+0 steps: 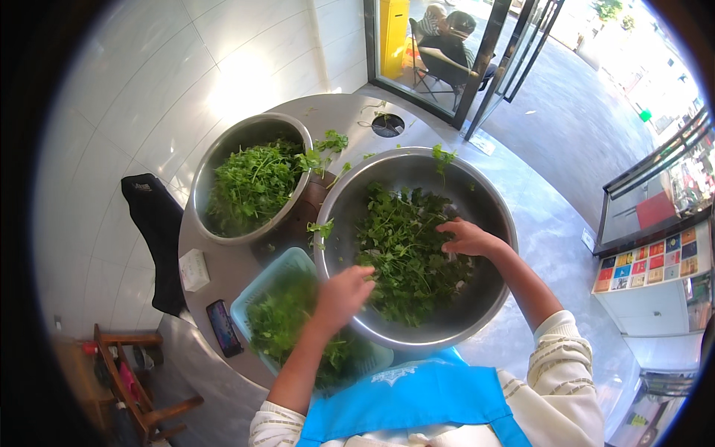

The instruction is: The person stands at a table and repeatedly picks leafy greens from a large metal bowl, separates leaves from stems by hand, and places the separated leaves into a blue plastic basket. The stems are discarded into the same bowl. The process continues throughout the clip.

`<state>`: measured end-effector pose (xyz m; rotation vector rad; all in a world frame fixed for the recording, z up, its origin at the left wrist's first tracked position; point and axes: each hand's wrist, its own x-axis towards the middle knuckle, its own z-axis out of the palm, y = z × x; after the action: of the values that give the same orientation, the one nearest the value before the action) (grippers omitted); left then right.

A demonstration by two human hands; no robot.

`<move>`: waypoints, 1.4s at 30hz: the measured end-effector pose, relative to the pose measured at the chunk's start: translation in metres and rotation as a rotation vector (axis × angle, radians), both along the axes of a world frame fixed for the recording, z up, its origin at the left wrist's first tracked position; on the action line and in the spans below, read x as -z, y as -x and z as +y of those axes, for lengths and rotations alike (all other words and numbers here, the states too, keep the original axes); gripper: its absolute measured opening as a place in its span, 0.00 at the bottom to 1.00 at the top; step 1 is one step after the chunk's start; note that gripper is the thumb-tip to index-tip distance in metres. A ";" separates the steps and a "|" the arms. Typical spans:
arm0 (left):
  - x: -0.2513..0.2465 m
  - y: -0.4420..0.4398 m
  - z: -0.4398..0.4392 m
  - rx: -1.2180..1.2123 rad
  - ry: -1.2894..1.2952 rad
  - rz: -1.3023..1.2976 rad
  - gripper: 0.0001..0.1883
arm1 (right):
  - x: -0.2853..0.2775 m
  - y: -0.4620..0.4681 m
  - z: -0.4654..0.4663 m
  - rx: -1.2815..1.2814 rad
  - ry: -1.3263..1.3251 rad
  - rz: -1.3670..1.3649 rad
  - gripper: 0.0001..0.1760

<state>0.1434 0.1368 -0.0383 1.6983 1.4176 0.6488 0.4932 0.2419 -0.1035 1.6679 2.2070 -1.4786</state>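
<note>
A large steel bowl (497, 207) stands before me with a loose heap of leafy coriander (410, 251) in it. My right hand (466, 237) reaches over the bowl's right side, thumb and fingers apart at the edge of the leaves. At the heap's left side is my left hand (346, 293), fingers bent; whether they pinch a sprig cannot be made out. Beneath my left forearm, a light blue plastic basket (240, 307) holds more coriander, partly blurred. A second steel bowl (201, 190) at the upper left is also filled with coriander. Several sprigs (332, 141) lie between the bowls.
The round table (223, 268) carries a phone (224, 328) and a small white box (194, 270) on its left. Dark cloth (153, 240) hangs beyond its left edge. A wooden stool (131, 385) stands lower left. Past the glass door (435, 61), people sit outside.
</note>
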 end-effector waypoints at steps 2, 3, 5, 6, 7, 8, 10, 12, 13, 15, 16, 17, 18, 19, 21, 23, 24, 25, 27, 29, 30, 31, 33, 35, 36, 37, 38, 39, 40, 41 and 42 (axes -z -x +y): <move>0.008 -0.001 -0.002 0.035 -0.111 -0.024 0.13 | -0.002 0.002 0.008 0.077 -0.093 0.036 0.35; 0.012 -0.001 -0.001 0.044 -0.101 0.009 0.12 | 0.000 0.005 0.013 0.093 -0.180 0.082 0.35; 0.017 -0.002 0.000 0.045 -0.190 -0.014 0.12 | 0.018 0.021 0.029 0.248 -0.151 0.158 0.38; 0.018 -0.002 0.001 0.033 -0.197 -0.009 0.11 | 0.030 0.028 0.039 0.310 -0.159 0.210 0.40; 0.019 -0.002 0.002 0.040 -0.210 -0.030 0.11 | 0.046 0.037 0.050 0.284 -0.271 0.170 0.42; 0.020 -0.002 0.002 0.038 -0.208 -0.042 0.11 | 0.063 0.051 0.062 0.256 -0.382 0.130 0.44; 0.019 -0.001 0.002 0.044 -0.225 -0.046 0.11 | 0.086 0.066 0.073 0.207 -0.512 0.090 0.48; 0.018 0.000 0.001 0.041 -0.220 -0.049 0.11 | 0.100 0.089 0.066 0.162 -0.547 0.083 0.53; 0.017 -0.001 0.002 0.038 -0.209 -0.048 0.10 | 0.102 0.097 0.054 0.146 -0.575 0.081 0.54; 0.017 -0.002 0.002 0.032 -0.217 -0.051 0.10 | 0.100 0.116 0.029 -0.052 -0.434 0.034 0.58; 0.017 -0.003 0.003 0.026 -0.217 -0.052 0.10 | 0.098 0.121 0.022 -0.166 -0.359 0.064 0.57; 0.018 -0.005 0.003 0.023 -0.241 -0.064 0.10 | 0.097 0.127 0.014 -0.194 -0.184 0.146 0.57; 0.018 -0.005 0.004 0.018 -0.260 -0.072 0.10 | 0.099 0.131 0.009 -0.241 -0.024 0.211 0.57; 0.018 -0.006 0.004 0.015 -0.279 -0.079 0.10 | 0.101 0.134 0.000 -0.269 0.036 0.297 0.54; 0.018 -0.005 0.003 0.023 -0.264 -0.076 0.09 | 0.106 0.138 -0.014 -0.307 0.253 0.383 0.49; 0.018 -0.003 0.001 0.031 -0.270 -0.057 0.10 | 0.104 0.131 -0.019 -0.383 0.331 0.347 0.42; 0.018 -0.001 -0.002 0.036 -0.138 -0.050 0.10 | 0.099 0.123 -0.018 -0.421 0.401 0.264 0.38; 0.018 0.001 -0.005 0.045 -0.172 -0.071 0.10 | 0.089 0.115 -0.016 -0.454 0.312 0.260 0.34; 0.018 0.004 -0.007 0.055 -0.167 -0.095 0.10 | 0.054 0.088 0.002 -0.582 0.082 0.248 0.27; 0.018 0.007 -0.010 0.067 -0.189 -0.130 0.10 | 0.004 0.065 0.031 -0.537 0.004 -0.064 0.24; 0.018 0.008 -0.010 0.073 -0.241 -0.158 0.10 | -0.024 0.056 0.042 -0.409 -0.104 -0.029 0.24; 0.017 0.007 -0.010 0.081 -0.292 -0.170 0.10 | -0.050 0.052 0.045 -0.252 -0.197 0.003 0.23; 0.013 0.008 -0.013 0.072 -0.279 -0.193 0.10 | -0.103 0.039 0.048 -0.065 -0.271 0.396 0.24; 0.007 0.008 -0.015 0.052 -0.281 -0.202 0.09 | -0.136 0.032 0.042 0.089 -0.357 0.458 0.23; 0.003 0.009 -0.015 0.037 -0.309 -0.227 0.07 | -0.144 0.027 0.037 0.138 -0.443 0.387 0.26; -0.001 0.010 -0.016 0.031 -0.329 -0.209 0.07 | -0.142 0.028 0.029 0.184 -0.377 0.489 0.26; -0.004 0.013 -0.017 0.024 -0.350 -0.191 0.07 | -0.134 0.029 0.019 0.206 -0.333 0.625 0.27; -0.008 0.015 -0.018 0.009 -0.346 -0.160 0.07 | -0.121 0.030 0.008 0.201 -0.301 0.791 0.28; -0.011 0.019 -0.020 -0.001 -0.347 -0.184 0.06 | -0.105 0.030 -0.004 0.102 -0.225 0.690 0.29; -0.013 0.022 -0.022 -0.011 -0.343 -0.194 0.06 | -0.085 0.034 -0.022 0.117 -0.033 0.529 0.30; -0.014 0.026 -0.025 -0.019 -0.339 -0.205 0.06 | -0.069 0.036 -0.041 0.092 0.144 0.253 0.31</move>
<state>0.1176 0.1120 -0.0243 1.8140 1.2307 1.0913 0.4571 0.2011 -0.0343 1.6387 2.0972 -1.9189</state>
